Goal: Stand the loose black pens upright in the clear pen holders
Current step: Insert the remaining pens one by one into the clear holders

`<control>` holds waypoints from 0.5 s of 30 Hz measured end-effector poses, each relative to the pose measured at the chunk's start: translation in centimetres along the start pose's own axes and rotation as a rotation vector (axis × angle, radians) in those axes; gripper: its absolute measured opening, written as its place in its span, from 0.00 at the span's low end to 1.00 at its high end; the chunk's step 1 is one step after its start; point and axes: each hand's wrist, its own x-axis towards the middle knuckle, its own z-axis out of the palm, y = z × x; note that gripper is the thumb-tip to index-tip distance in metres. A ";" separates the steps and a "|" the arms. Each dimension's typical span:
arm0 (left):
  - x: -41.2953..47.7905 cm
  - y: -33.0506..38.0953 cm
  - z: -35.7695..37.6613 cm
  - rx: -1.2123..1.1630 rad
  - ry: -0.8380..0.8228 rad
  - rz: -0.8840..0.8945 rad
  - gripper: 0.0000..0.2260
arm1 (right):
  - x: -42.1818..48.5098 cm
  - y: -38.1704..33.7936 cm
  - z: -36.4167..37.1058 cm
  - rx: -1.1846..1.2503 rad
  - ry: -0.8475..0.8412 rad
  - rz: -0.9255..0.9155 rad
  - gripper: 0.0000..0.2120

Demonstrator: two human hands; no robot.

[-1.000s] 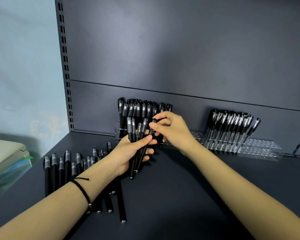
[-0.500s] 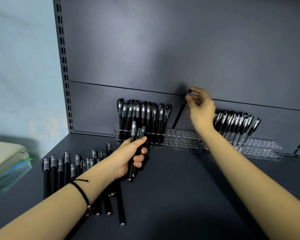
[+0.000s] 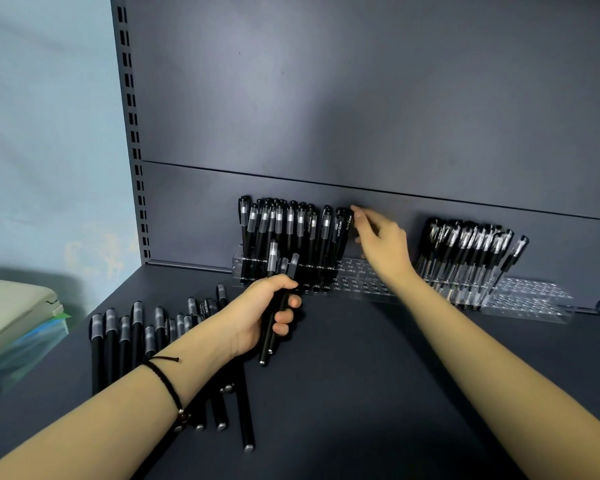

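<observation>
Status: hands well apart over the dark shelf deck (image 3: 361,375). Left hand (image 3: 264,313) is wrapped around a small bundle of black pens (image 3: 273,261). It looks like three, caps up, with the tips sticking out below my palm, in front of the holders.

Right hand (image 3: 383,245) is reached out to the back, beside the left group of standing pens (image 3: 291,233). One fingertip (image 3: 359,211) sits at the cap of the end pen (image 3: 342,233), the rightmost of that group, which leans slightly right. That hand is motion-blurred, so I can't tell if I'm pinching the pen or only touching it.

Row of clear pen holders (image 3: 361,277) runs along the foot of the back panel (image 3: 361,98). The left group fills the left end. Bare holes sit between it and the right group of pens (image 3: 471,251), which all tilt right. More bare holes at the far right end.

Loose black pens (image 3: 136,327) lie flat on the deck to the left, beside and under my left forearm. They're roughly parallel, caps mostly toward the back. A few pen ends show past my wrist.

Black cord bracelet (image 3: 163,379) on my left wrist. Slotted upright (image 3: 132,133) runs up the panel's left edge, pale blue wall (image 3: 42,98) beyond it. At far left a beige object (image 3: 14,303) sits above a clear plastic folder (image 3: 21,344), both blurred.
</observation>
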 end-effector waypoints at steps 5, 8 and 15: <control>0.0 -0.3 0.2 0.010 0.007 0.091 0.04 | -1.8 -2.0 0.2 0.045 0.151 -0.111 0.08; -0.1 -0.3 0.4 0.003 0.012 0.158 0.05 | -3.4 -3.5 0.7 0.115 0.000 -0.111 0.04; -0.5 -0.1 0.4 -0.030 0.036 0.223 0.07 | -5.4 -4.7 2.0 0.259 -0.160 0.017 0.06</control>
